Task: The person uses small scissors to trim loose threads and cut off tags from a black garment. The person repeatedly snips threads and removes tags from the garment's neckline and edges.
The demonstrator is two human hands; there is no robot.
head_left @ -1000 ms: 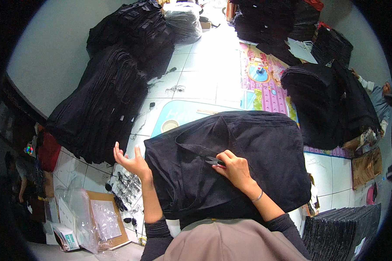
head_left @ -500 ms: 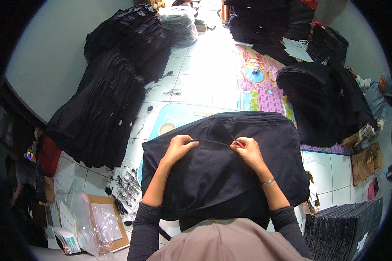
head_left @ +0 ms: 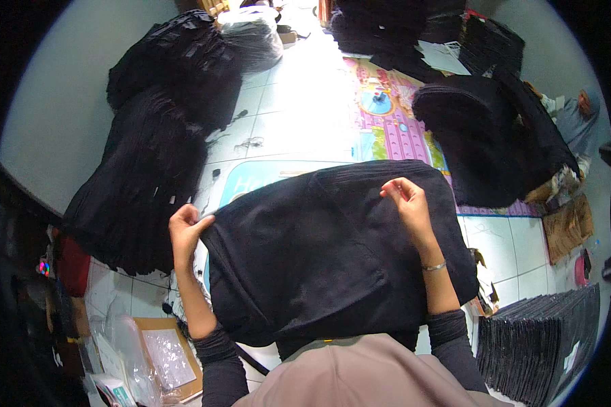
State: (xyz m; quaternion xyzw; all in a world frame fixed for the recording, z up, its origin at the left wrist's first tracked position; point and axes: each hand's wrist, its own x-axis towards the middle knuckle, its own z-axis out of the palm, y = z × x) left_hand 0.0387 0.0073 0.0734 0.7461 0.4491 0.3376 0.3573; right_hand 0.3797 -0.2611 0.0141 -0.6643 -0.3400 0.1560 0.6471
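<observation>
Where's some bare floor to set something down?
Mostly bare white tile shows between the left black piles and patterned mat, with threads at left; another tile patch lies between mat and the dark stack at right. Lower left is crowded with plastic and cardboard.

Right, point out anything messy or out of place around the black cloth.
Loose dark threads lie scattered on the white floor tiles beyond the black cloth, toward the left; they look like stray litter against the pale surface.
</observation>
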